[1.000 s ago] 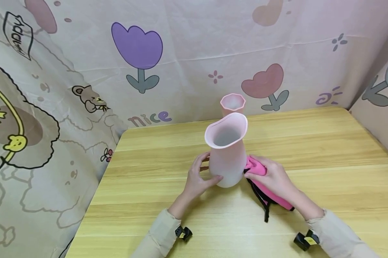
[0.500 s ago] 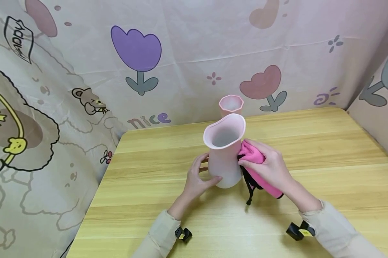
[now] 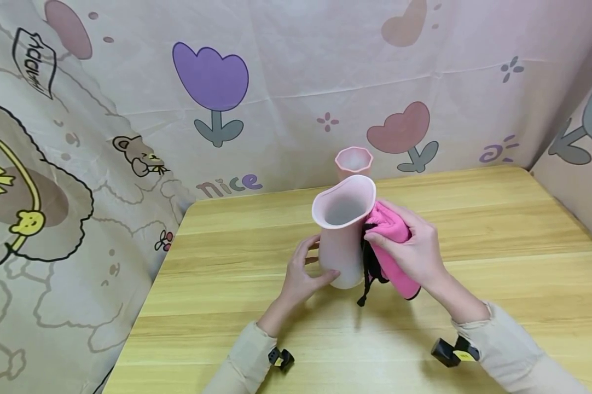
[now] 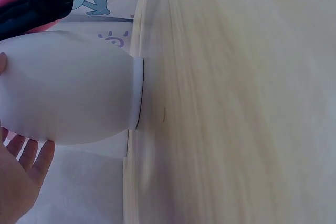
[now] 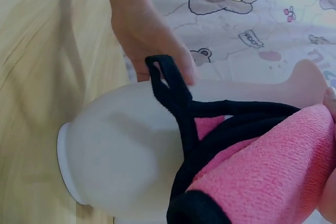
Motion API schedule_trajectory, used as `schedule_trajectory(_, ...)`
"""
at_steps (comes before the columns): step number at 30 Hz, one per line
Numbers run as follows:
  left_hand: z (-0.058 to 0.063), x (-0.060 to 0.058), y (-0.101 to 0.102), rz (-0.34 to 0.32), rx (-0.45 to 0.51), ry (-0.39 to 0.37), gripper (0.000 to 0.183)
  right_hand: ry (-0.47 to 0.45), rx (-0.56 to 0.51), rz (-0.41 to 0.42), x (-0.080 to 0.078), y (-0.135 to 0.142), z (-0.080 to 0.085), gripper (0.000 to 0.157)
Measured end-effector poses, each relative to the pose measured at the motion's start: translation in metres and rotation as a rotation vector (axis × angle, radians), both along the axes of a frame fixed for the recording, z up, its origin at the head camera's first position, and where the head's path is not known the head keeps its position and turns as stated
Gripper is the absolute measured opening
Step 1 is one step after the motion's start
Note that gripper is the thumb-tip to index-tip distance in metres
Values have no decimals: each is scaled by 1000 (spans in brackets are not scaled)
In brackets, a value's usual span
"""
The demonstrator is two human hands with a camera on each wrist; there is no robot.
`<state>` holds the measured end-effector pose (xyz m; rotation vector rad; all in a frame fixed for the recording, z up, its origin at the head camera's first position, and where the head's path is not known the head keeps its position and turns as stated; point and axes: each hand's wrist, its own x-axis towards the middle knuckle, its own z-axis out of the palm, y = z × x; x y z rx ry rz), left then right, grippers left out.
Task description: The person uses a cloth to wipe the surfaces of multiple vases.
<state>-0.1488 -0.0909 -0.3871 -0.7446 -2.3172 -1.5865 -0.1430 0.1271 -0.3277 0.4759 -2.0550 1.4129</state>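
A tall vase [image 3: 342, 254], pink at its flared wavy rim and white below, stands upright on the table. My left hand [image 3: 302, 273] holds its lower left side, thumb in front and fingers around the back. In my right hand [image 3: 416, 243] is a bunched pink cloth [image 3: 399, 273] with black edging and a black hanging loop. The cloth lies against the vase's right side, just under the rim. Seen from the right wrist, fluffy cloth [image 5: 268, 177] covers part of the vase [image 5: 121, 150]. The left wrist view shows the vase's base [image 4: 137, 93] at the tabletop.
A second pink vase [image 3: 354, 160] with an angular rim stands behind the first, partly hidden by it. The wooden table [image 3: 217, 262] reaches back to a printed fabric backdrop [image 3: 296, 65], with more fabric along the left and right sides.
My right hand has moved the cloth up along the vase's right side, from near its lower part to just below the rim. My left hand has stayed in place on the vase.
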Motion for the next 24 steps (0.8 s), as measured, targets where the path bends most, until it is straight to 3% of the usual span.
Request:
schedule_trajectory(7,2,1,0,-3,2,-7,69,90,-25,-40,2,-1,11,65)
schedule_trajectory(14,2,0,1,-9,2,1,70,189,-44,-22,-2,-3,4,63)
schedule_trajectory(24,2,0,0,1,1,-6,69,103,23,-32,-2,-9,-14,69)
